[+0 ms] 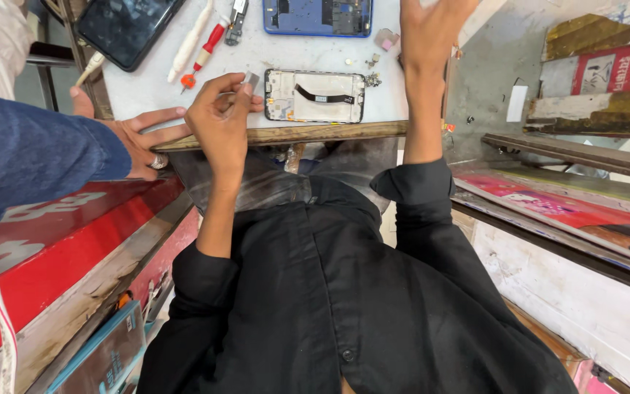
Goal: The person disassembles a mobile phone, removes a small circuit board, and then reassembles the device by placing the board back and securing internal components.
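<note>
Phone frame [315,95] lies flat on the white table [147,87], long axis crosswise, just beside your left hand [220,109], which pinches a small metal piece [251,79]; your right hand [432,33] hovers open, farther off.

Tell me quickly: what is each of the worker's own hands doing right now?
Left hand: pinching a small grey part at its fingertips.
Right hand: open, fingers spread, holding nothing, above the white table.
</note>
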